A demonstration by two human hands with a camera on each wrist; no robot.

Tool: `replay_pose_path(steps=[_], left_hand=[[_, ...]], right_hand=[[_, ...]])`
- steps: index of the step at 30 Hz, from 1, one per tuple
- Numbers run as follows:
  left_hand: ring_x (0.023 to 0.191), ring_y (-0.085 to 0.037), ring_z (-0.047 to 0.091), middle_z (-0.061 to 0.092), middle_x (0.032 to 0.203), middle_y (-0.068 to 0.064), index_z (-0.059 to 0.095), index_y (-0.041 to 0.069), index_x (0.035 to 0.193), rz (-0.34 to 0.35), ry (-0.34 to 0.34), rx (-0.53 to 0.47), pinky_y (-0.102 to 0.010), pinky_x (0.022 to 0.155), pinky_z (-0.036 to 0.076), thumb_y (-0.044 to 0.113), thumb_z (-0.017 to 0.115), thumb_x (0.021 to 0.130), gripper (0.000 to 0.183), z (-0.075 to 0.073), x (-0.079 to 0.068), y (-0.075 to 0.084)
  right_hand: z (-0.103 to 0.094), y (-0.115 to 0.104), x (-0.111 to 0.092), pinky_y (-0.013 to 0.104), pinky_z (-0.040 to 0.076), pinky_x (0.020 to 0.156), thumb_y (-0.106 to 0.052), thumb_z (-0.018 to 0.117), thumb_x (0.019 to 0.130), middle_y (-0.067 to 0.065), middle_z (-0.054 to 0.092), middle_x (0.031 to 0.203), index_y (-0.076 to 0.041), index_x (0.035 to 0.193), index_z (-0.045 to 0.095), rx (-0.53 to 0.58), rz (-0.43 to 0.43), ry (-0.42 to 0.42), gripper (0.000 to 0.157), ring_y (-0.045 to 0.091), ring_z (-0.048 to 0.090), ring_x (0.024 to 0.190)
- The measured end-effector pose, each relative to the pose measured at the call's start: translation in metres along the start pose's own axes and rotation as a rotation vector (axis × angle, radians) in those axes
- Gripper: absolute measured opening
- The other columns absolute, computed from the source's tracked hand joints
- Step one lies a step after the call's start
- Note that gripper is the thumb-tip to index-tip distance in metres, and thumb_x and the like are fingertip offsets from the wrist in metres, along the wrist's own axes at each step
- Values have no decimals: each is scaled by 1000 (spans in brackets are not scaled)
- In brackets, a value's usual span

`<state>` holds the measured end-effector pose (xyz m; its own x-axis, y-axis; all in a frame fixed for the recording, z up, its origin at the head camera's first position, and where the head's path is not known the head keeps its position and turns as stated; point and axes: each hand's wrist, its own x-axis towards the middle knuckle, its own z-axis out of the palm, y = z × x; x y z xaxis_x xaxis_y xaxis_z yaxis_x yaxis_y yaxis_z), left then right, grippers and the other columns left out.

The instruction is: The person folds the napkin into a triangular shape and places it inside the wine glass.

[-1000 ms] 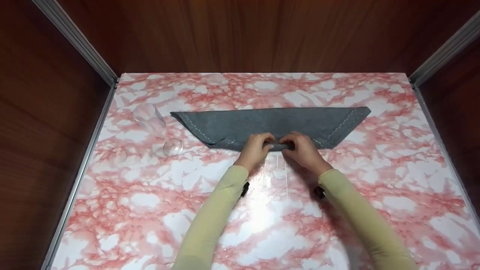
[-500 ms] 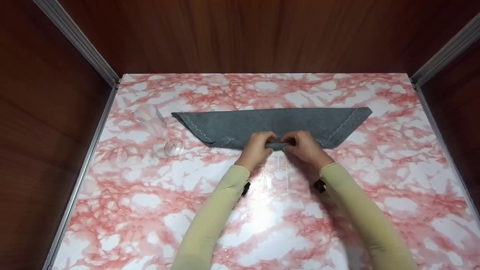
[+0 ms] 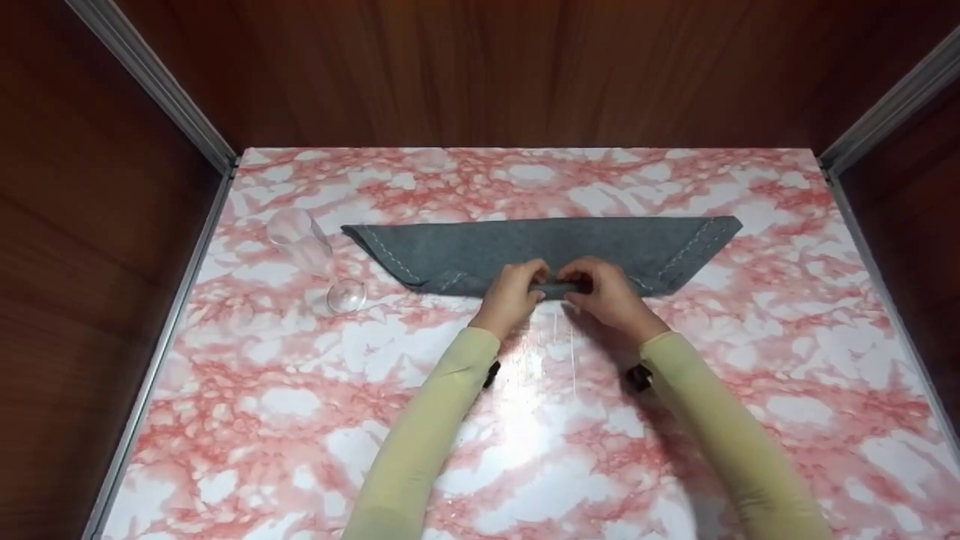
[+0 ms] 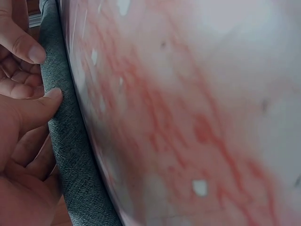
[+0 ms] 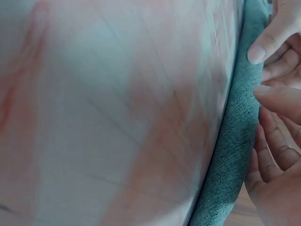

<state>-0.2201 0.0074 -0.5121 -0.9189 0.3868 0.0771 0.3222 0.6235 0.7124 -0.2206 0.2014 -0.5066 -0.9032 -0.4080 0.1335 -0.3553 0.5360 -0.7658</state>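
Note:
A grey cloth [image 3: 510,244] with pale stitching lies folded across the table, its long straight edge at the far side. The near edge is turned up into a narrow roll, which shows as a thick textured band [image 4: 77,155] in the left wrist view. My left hand [image 3: 512,296] grips this roll near the middle, thumb on the near side and fingers curled over the top. Close beside it, my right hand [image 3: 606,295] holds the same roll in a like way. Both thumbs press on the roll in the right wrist view, where the cloth [image 5: 230,141] runs along the hands.
A clear stemmed glass [image 3: 304,244] lies on its side left of the cloth, its round foot toward me. The table [image 3: 285,450] has a red and white marbled top. Dark wood panels [image 3: 480,75] with metal edging enclose the back and both sides.
The near edge has been turned slightly further into the roll, and my right fingers reach a little farther forward over it. Both hands keep their hold; the glass has stayed put.

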Motion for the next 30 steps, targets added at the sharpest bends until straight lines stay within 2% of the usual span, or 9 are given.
replay_pose_path(steps=[8,12,18,26,30], left_hand=[[99,-14,61,67,104,-3,64,8,110,14,22,-1,-24,85,47,2,69,86,25,1,3,-1],[99,-14,61,67,104,-4,63,6,113,3,22,-20,-24,86,47,2,69,87,26,1,4,-1],[100,-15,59,65,106,-5,60,7,117,0,4,-39,-25,85,47,2,68,87,31,-1,2,-1],[102,-18,58,65,106,-6,65,6,110,73,43,-31,-26,86,46,-4,70,83,29,-1,2,-1],[103,-18,58,65,106,-4,67,6,108,58,52,-23,-26,88,46,-3,70,84,26,0,4,-3]], right_hand=[[3,1,2,41,49,83,7,70,81,12,63,102,-1,105,68,-36,-12,-6,26,27,59,97],[4,2,5,40,50,81,8,69,81,12,64,100,-1,103,70,-55,5,-4,24,26,60,94],[3,3,12,39,51,74,8,67,82,11,68,94,0,105,68,-27,47,-24,24,24,63,86],[-1,6,18,37,50,71,4,66,86,10,68,92,-2,103,68,-35,81,-55,18,22,63,82],[-2,5,19,37,49,70,3,66,87,11,67,92,-3,103,69,-51,71,-57,17,22,61,81]])
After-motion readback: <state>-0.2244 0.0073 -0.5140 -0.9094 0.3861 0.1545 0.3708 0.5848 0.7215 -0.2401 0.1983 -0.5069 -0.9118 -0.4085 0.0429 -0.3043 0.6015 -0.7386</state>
